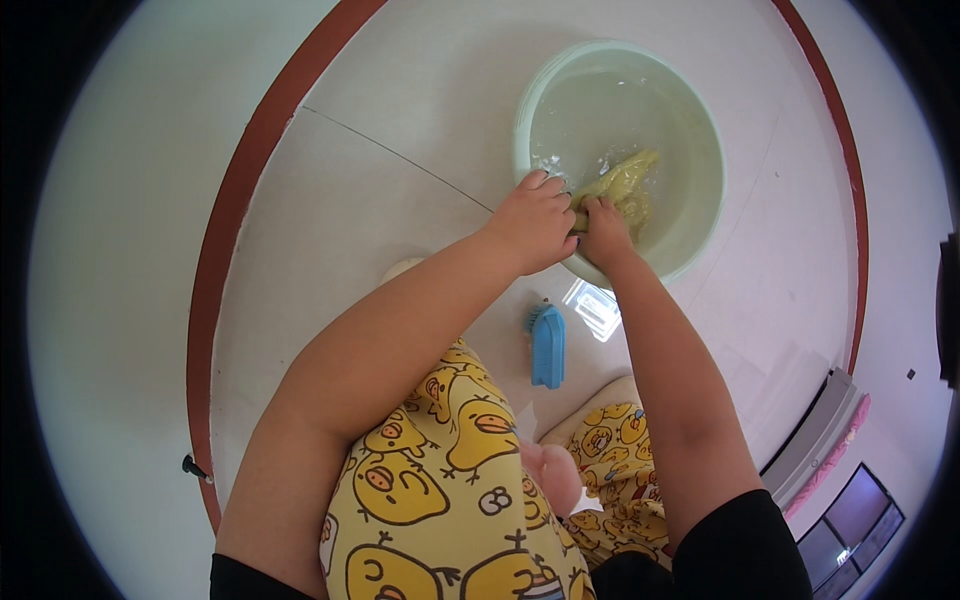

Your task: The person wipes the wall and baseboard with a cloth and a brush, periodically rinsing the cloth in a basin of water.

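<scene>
A pale green plastic basin (529, 112) with water in it stands on the floor in front of me. A wet yellow-green cloth (626, 174) lies partly in the water, its near end bunched up between my hands. My left hand (534, 223) is at the basin's near left rim, its fingers curled around the bunched end. Right beside it, inside the near rim, my right hand (604, 231) grips the same cloth. The part of the cloth inside my fists is hidden.
A blue scrubbing brush (549, 349) lies on the pale tiled floor (405, 112) between my feet and the basin. Red-brown skirting (217, 262) runs along the walls. At the right stands a grey piece of furniture or appliance (810, 442) with a pink edge, near a window (855, 532).
</scene>
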A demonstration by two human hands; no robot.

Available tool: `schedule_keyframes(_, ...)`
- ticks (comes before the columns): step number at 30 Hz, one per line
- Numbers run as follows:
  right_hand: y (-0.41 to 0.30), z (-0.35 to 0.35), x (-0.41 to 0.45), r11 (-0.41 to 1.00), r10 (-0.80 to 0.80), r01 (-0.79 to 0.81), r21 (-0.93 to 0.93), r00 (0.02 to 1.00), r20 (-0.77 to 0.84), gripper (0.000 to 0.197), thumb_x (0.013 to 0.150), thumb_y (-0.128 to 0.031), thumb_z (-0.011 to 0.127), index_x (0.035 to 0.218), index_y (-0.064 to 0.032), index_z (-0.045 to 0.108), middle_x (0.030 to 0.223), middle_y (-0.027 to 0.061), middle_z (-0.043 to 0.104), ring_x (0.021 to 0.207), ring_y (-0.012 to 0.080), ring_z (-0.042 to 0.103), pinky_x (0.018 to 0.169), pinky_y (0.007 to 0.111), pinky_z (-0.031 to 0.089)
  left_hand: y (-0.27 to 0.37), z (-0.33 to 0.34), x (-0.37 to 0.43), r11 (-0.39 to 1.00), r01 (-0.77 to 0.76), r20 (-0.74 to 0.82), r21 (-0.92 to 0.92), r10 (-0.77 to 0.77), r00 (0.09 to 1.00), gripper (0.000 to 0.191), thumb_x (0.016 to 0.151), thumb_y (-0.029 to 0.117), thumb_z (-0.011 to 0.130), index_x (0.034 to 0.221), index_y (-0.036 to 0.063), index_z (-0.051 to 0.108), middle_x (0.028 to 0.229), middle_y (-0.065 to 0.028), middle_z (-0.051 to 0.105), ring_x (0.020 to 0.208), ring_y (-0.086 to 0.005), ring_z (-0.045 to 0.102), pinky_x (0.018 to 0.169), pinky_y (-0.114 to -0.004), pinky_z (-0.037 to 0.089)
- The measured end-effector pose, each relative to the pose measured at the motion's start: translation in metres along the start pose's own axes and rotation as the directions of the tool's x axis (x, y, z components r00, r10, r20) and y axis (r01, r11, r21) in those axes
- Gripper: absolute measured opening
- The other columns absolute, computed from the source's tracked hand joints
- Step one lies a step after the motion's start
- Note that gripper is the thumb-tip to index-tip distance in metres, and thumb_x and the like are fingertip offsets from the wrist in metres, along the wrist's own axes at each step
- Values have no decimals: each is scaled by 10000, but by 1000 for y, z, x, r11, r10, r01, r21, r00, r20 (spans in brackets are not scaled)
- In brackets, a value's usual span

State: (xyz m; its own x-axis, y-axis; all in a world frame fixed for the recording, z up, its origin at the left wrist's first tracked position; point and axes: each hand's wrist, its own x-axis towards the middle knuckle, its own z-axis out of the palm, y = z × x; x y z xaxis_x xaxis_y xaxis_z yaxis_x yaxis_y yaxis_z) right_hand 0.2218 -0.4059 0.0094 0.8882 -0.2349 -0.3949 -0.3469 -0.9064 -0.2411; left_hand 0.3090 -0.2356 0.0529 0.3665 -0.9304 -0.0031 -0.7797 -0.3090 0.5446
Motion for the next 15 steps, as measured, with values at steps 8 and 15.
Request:
schedule_keyframes(8,-3,-84,-21,874,109,-80,478,994,-32,195,725,-81,599,885,2,526,766,138,568,728,245,557,684,349,447,0,-1,-2,1000,-3,22,-6,3,1000,277,770,323,571,846,65,640,1020,-47,597,1097,-210,444,987,-376,275)
schedule_keyframes(15,-9,-177,-50,907,182,-78,413,959,-218,103,786,-2,506,833,-28,418,695,39,435,667,119,400,601,247,378,-1,2,-6,1000,7,-8,1,-7,1000,292,772,320,568,880,60,644,1028,-46,597,1099,-208,444,981,-368,278)
